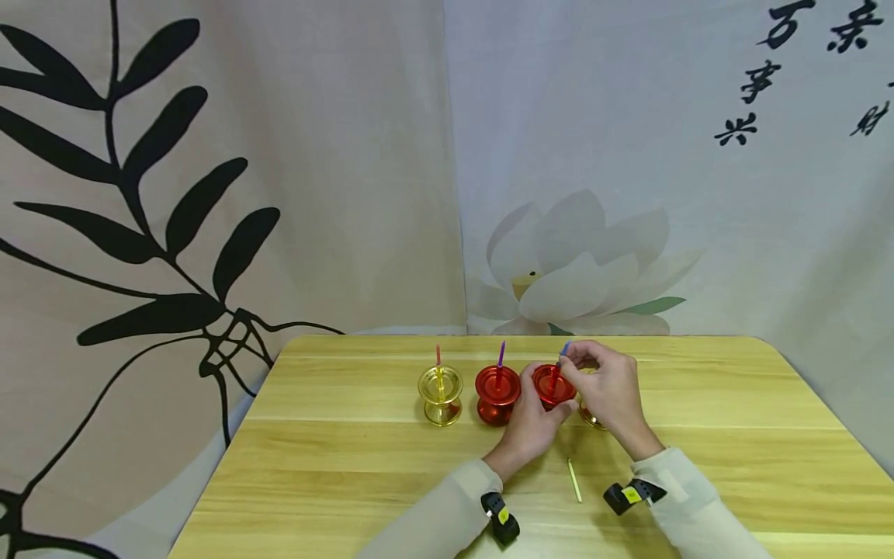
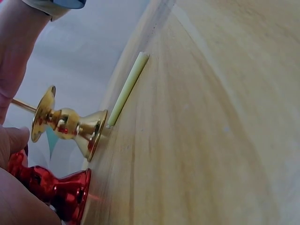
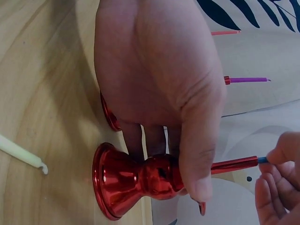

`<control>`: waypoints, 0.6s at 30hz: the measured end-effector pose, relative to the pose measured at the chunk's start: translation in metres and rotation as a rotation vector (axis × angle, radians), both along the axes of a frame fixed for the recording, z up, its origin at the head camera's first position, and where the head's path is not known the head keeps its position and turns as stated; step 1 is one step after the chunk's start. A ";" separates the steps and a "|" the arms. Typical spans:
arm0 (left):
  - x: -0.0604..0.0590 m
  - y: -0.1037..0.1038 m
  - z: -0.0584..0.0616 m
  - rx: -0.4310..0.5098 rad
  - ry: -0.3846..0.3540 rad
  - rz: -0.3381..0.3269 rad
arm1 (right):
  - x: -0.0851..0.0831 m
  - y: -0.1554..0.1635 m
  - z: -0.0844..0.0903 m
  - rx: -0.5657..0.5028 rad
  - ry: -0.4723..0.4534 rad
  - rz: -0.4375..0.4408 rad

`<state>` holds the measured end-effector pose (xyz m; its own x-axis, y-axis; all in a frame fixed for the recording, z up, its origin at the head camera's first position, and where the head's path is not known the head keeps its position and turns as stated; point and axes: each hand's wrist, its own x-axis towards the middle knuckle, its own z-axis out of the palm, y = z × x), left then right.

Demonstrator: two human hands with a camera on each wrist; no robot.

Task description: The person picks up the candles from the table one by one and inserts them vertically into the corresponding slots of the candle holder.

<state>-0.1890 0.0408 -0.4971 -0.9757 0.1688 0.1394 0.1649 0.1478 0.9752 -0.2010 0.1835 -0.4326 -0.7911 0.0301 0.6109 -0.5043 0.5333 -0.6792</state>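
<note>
My left hand (image 1: 528, 432) grips a shiny red candle holder (image 3: 119, 180) around its stem and dish. From above, my right hand (image 1: 615, 392) pinches a thin blue candle (image 1: 565, 348) between thumb and fingers. In the right wrist view the candle's lower end is at the mouth of the holder's narrow red tube (image 3: 234, 165). Just right of this holder stands a gold candle holder (image 2: 68, 124), mostly hidden behind my right hand in the head view. A pale yellow-green candle (image 1: 574, 480) lies on the table between my forearms.
To the left stand another red holder (image 1: 497, 392) with an upright purple candle (image 1: 501, 354) and a gold holder (image 1: 441, 394) with a reddish candle (image 1: 438, 355). All are on a wooden table (image 1: 335, 458). A printed curtain (image 1: 377, 171) hangs behind it.
</note>
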 end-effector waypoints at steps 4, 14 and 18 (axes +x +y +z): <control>0.001 0.000 0.000 -0.003 -0.006 -0.001 | 0.001 -0.001 0.000 0.022 0.021 0.000; 0.001 0.001 0.000 -0.002 -0.001 0.014 | 0.002 -0.002 -0.003 0.023 0.049 0.007; 0.001 0.001 0.000 -0.001 0.000 0.022 | 0.002 -0.003 -0.002 0.020 0.052 0.005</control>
<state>-0.1881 0.0421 -0.4971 -0.9792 0.1475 0.1394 0.1618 0.1526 0.9750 -0.1986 0.1803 -0.4349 -0.7582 0.0133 0.6519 -0.5415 0.5442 -0.6409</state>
